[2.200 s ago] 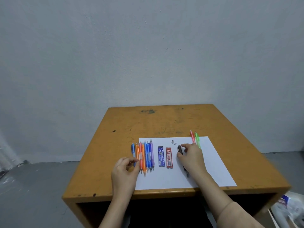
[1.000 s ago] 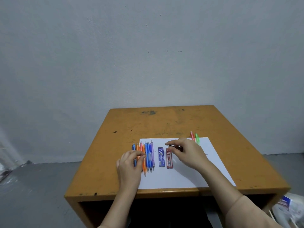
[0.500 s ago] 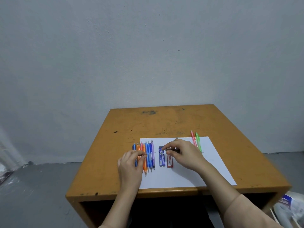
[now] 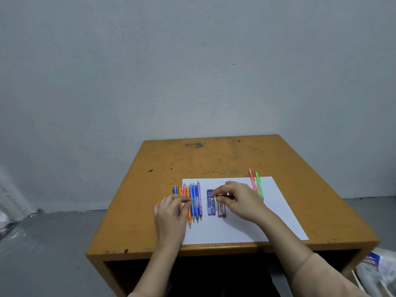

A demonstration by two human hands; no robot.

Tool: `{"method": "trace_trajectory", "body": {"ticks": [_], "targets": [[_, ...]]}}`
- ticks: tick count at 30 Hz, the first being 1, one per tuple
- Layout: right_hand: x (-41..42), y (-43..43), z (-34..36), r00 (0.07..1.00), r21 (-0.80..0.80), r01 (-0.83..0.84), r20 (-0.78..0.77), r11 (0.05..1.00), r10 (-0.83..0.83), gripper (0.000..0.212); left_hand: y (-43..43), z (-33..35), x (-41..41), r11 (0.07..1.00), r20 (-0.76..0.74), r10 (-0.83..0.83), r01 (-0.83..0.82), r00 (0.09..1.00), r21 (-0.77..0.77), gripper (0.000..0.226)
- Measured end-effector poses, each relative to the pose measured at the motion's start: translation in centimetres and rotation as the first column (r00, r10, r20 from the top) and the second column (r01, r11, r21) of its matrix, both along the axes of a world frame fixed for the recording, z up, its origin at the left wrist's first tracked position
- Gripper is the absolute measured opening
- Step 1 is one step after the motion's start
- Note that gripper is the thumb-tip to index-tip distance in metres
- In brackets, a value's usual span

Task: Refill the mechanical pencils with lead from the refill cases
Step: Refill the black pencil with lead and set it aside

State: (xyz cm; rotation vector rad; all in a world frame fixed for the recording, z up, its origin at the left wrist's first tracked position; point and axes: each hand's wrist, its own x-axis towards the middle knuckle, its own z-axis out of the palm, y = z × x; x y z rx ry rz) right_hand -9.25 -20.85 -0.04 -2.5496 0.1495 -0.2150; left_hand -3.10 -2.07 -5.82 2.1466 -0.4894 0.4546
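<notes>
While my left hand (image 4: 171, 211) pinches one end of a thin lead (image 4: 200, 199) between thumb and fingertips, my right hand (image 4: 237, 202) grips a dark pencil (image 4: 225, 197), held level with its end at the lead's other end. I cannot tell whether the lead is inside the pencil. Both hands are over a white sheet of paper (image 4: 235, 230) that lies along the front edge of the table (image 4: 192, 163). A row of coloured pencils (image 4: 198, 189) lies at the sheet's left edge, partly under my left fingers. A blue refill case (image 4: 211, 207) and a red refill case (image 4: 221, 211) lie side by side mid-sheet, beneath the lead and my right fingers. A pink pencil (image 4: 252, 182) and a green pencil (image 4: 258, 185) lie together near the sheet's far right corner, their ends past its far edge.
</notes>
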Motion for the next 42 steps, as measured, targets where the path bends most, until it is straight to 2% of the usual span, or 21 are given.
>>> {"method": "trace_trajectory", "body": {"ticks": [11,21,31,42], "targets": [[-0.15,0.30,0.00,1.000,-0.029,-0.009,-0.008,1.000,0.009,0.018,-0.03,-0.15,-0.04,1.000,0.078,-0.003,0.002,0.997,0.014,0.011],[-0.14,0.37,0.17,1.000,-0.070,-0.015,-0.026,0.997,0.013,0.019,-0.10,-0.33,-0.07,0.995,0.217,0.035,-0.054,0.975,0.081,0.017],[-0.16,0.29,-0.07,1.000,-0.134,-0.002,-0.026,0.991,-0.001,0.022,-0.15,-0.44,-0.04,0.994,0.249,0.028,-0.053,0.968,0.098,0.020],[-0.05,-0.21,-0.40,1.000,-0.080,0.025,0.001,0.997,-0.025,0.021,-0.14,-0.52,0.02,0.992,0.281,0.010,-0.044,0.960,0.117,0.019]]}}
